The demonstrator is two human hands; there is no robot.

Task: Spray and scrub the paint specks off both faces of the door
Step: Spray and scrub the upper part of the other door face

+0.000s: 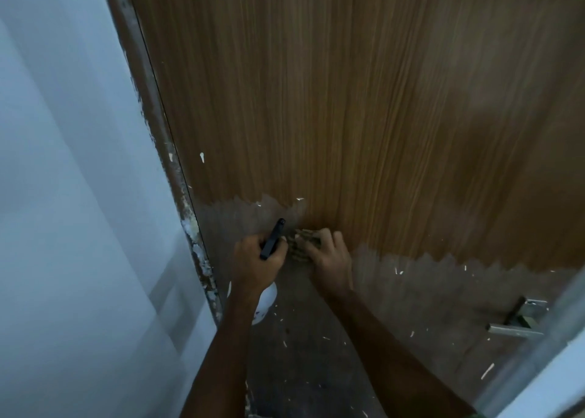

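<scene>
Up close: left hand grip curled round white spray bottle with black nozzle; right hand presses greenish scrub pad against brown wood-grain door, white-specked below.

- The brown wood-grain door had a wide bare face above both hands, with nothing standing in front of it.
- The left hand, holding a white spray bottle with black nozzle, was just beside the right hand, so almost no gap was between them.
- The paint-chipped brown door frame and pale blue-white wall closed the left side.
- The silver metal lever handle stuck out at lower right.
</scene>
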